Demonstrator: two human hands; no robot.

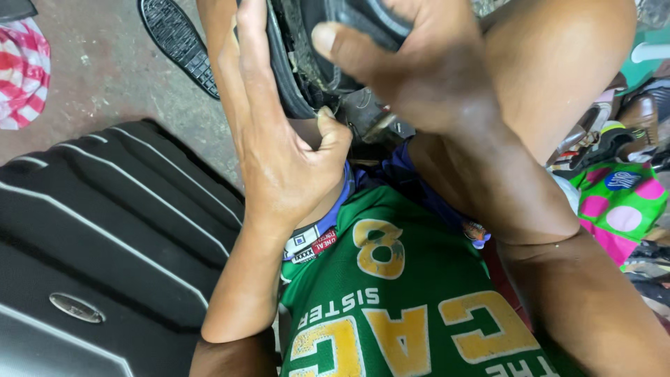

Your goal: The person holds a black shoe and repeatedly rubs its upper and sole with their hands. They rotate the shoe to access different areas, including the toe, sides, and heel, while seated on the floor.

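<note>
- Head view, hands: the left hand (279, 150) is pressed flat along the side of a black shoe (328, 49), fingers together and stretched upward, thumb bent in against the lower edge of the shoe's sole; the right hand (419, 63) is curled over the shoe from the other side, thumb laid across its upper part, fingers wrapped out of sight behind it.
- Head view, shoe: it sits between the two hands at the top of the picture, above the person's lap and between the knees; its dark rim shows rough, frayed material along the inner edge; whether the sole is loose there, I cannot tell.
- Head view, surroundings: a second black sole (178, 42) with ribbed tread lies on the concrete floor (112, 77), just left of the left hand; a black ridged suitcase (105, 237) fills the lower left; a red and white cloth (21, 70) lies at the far left edge; a green jersey (391, 300) with yellow print covers the person's front; a heap of shoes (614, 126) and a spotted green and pink bag (618, 202) sit at the right.
</note>
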